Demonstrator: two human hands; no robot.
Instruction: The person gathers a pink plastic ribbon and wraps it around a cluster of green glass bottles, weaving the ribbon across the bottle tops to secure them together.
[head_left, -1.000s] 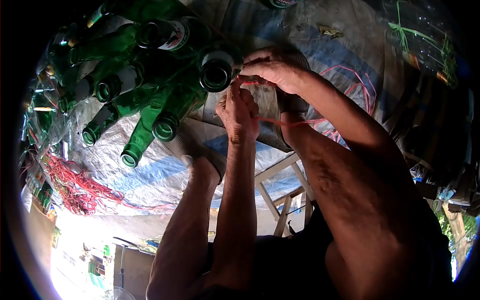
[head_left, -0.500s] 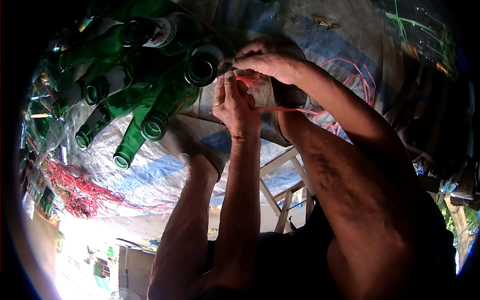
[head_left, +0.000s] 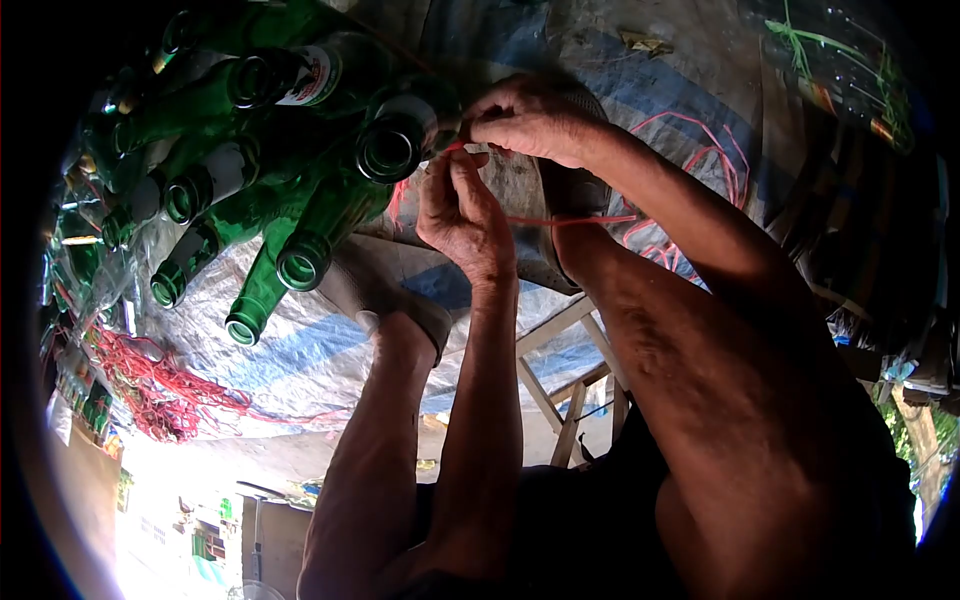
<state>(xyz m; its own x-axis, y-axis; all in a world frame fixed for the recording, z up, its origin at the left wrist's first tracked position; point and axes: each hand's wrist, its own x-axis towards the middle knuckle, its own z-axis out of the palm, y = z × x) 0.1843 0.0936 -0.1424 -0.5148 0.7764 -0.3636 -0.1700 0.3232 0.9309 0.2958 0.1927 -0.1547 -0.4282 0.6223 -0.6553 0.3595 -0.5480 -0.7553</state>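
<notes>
Several green glass bottles [head_left: 325, 215] lie bunched together at the upper left, their open mouths facing me. At the right side of the bunch, my left hand [head_left: 465, 215] pinches red string [head_left: 455, 147] between thumb and fingers, close to a bottle neck. Just above and to the right, my right hand [head_left: 525, 120] has its fingers closed at the same spot beside the bottles, also on the red string. One strand runs rightward from behind my left wrist.
A tangle of red string [head_left: 165, 385] lies at the left on the blue and white sheet [head_left: 300, 350]. Loose red string [head_left: 720, 150] loops at the right. Both my feet in shoes [head_left: 385, 295] flank the work, with a wooden frame [head_left: 540, 395] below. Green stalks [head_left: 800, 45] lie upper right.
My left hand has shifted slightly left and turned, and red string ends now hang to its left, beneath the bottles. The bottles have moved slightly left and down.
</notes>
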